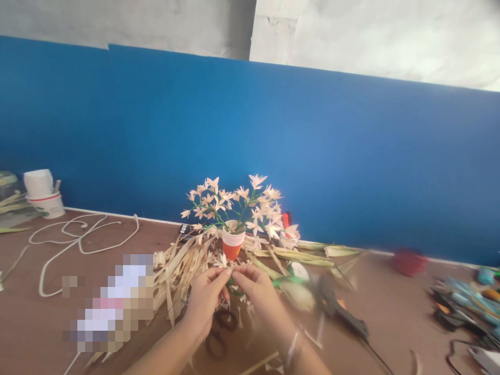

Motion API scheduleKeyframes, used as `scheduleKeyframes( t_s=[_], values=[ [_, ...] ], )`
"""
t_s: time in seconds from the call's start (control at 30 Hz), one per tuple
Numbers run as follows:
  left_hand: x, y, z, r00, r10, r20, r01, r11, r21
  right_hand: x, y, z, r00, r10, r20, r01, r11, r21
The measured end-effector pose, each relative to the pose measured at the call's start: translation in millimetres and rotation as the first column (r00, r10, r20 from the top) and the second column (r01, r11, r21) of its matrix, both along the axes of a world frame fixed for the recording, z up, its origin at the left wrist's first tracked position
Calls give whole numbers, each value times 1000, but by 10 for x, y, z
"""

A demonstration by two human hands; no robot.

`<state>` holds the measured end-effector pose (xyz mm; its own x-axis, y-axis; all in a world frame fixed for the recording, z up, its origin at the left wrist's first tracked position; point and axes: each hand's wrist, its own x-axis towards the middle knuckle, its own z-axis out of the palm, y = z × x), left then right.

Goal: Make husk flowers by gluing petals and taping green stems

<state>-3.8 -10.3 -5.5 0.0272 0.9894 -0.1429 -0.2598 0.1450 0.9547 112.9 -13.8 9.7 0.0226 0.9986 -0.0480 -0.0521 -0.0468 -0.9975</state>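
My left hand (207, 297) is closed in a pinch at the middle of the table. Just above its fingertips shows a small pale handmade flower (222, 260), which seems to be held there. My right hand (253, 286) pinches close beside it, fingertips almost touching the left ones. Between and behind the fingers is something green, and a green strip (291, 280) extends to the right of the right hand. Behind both hands stands an orange and white cup (233, 247) with green-stemmed pale flowers (265, 208). Fingers hide the exact grip.
Dry husk strips (187, 260) lie left of the cup. Dark scissors (221, 330) lie below the hands, a glue gun (339, 307) to the right. A white cable (78, 239), a blurred-out object (113, 302) and a red item (409, 261) are around. A blue panel (195, 130) stands behind.
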Motion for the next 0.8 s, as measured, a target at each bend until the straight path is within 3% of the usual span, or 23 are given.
scheduleKeyframes(
  t_s=[0.23,0.37,0.4,0.47,0.53,0.57,0.63,0.7,0.8],
  values=[
    [4,-6,22,1000,6,0,-6,1000,20,27,9,-75,999,15,41,-18,996,88],
    [-38,39,-8,991,-96,-92,96,995,-10,116,33,-95,982,-23,188,-11,984,179],
    [-57,54,-13,986,-90,-143,90,996,-7,146,43,-95,972,-43,232,-2,982,188],
    [-102,79,-10,956,55,-287,-24,993,113,204,63,-87,943,-88,322,22,979,203],
    [-147,88,19,859,312,-407,-138,905,402,245,75,-67,902,-117,415,20,973,231],
    [-167,87,39,807,400,-435,-108,823,557,257,75,-54,881,-126,456,7,968,252],
    [-198,81,78,727,454,-515,105,668,736,264,65,-29,848,-125,515,-29,959,281],
    [-219,81,97,653,433,-621,312,593,742,257,48,-10,830,-105,548,-71,955,290],
    [-240,98,85,558,390,-732,468,581,666,241,27,0,812,-50,582,-134,954,270]
  ],
)
